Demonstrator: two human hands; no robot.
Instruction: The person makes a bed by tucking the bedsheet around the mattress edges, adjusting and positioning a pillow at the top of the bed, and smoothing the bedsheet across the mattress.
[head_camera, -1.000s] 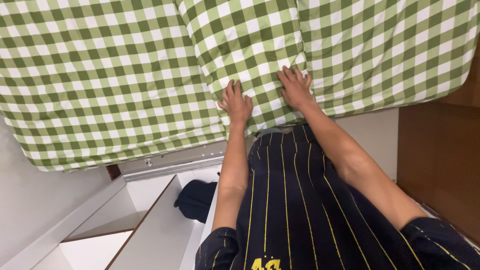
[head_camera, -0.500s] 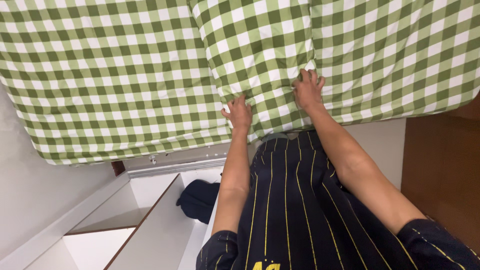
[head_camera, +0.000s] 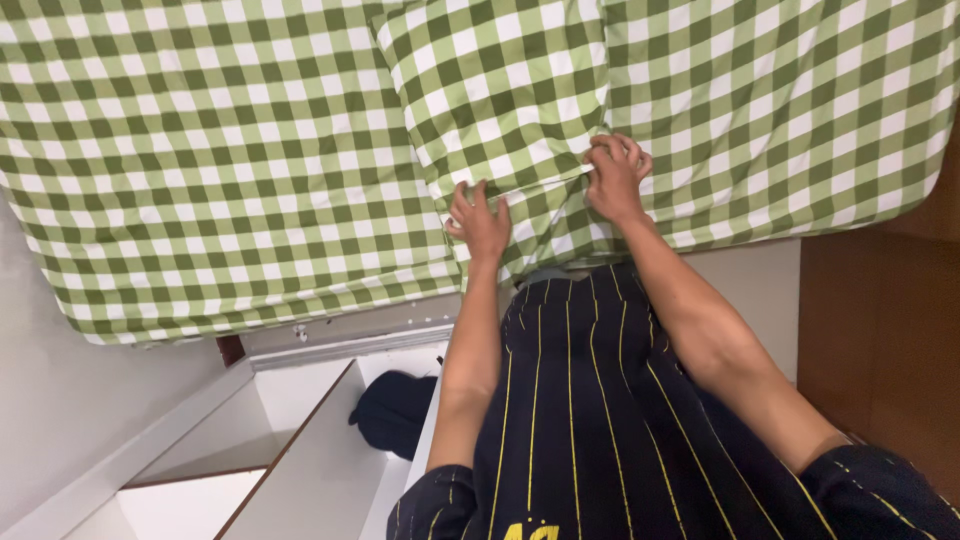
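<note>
Pillow (head_camera: 500, 90): lying on the checked bed cover (head_camera: 200, 170), top running out of frame.
Left hand (head_camera: 480, 222): pinching the pillow's lower edge (fingertips hidden in fabric).
Right hand (head_camera: 615, 178): gripping its corner, fingers curled.
Dark bag (head_camera: 392, 410): partly hidden below.

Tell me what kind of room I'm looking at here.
Probably a bedroom. Both hands pinch the near edge of a green-and-white checked pillow lying on a mattress in a matching checked sheet, with white built-in shelving beside it.
</note>
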